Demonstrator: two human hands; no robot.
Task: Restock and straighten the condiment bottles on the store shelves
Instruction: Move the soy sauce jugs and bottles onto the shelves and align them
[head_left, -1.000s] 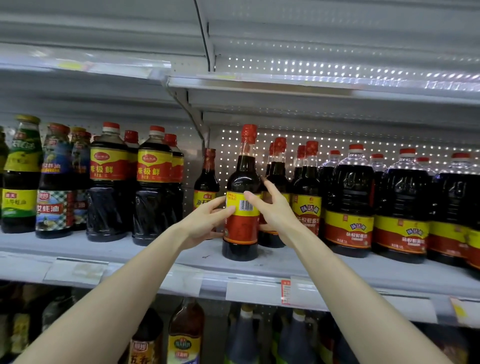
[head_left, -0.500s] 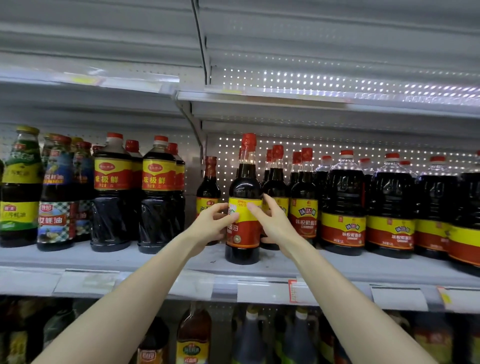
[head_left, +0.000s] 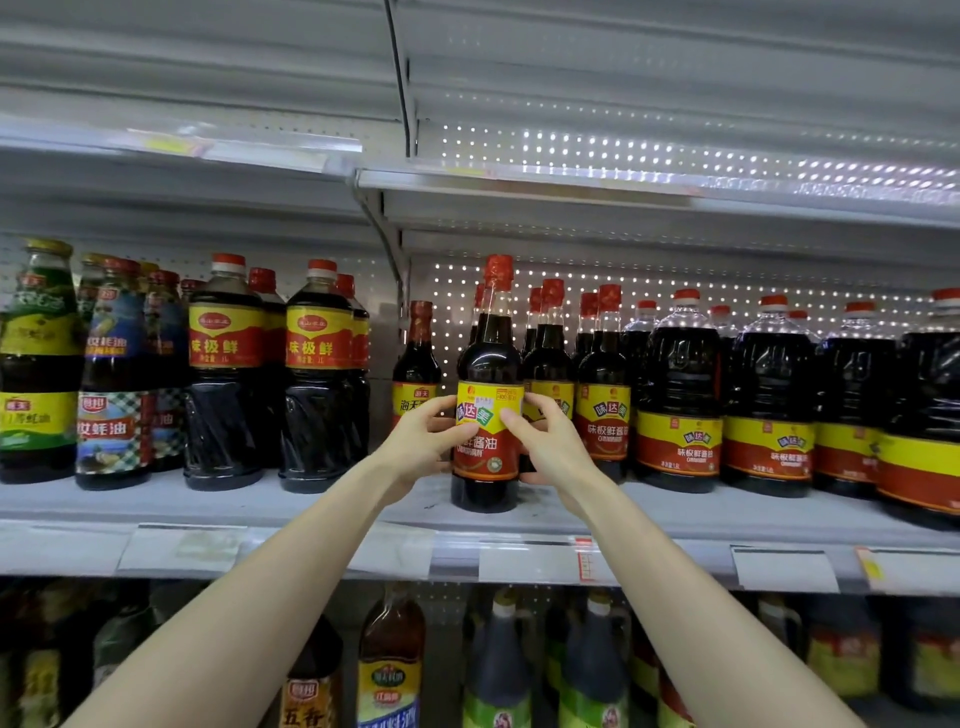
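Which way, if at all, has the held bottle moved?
Yes: the held bottle turned on the spot, label now forward; base unmoved beside the small bottle.

1. The left hand (head_left: 423, 441) and right hand (head_left: 553, 447) hide the label edges of the soy sauce bottle (head_left: 487, 353).
2. Below it, the lower bottles (head_left: 389, 670) are blurred and cut off.
3. Far right of it, a jug (head_left: 930, 415) is cropped.

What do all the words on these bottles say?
"味达美" and "酱油": held bottle
"味极鲜": red-capped bottle
"味极鲜酱油": big jug
"海天": small bottle
"蚝油": blue-label bottle
"五香": lower-shelf bottle
Shelf price tags: too blurred to read.
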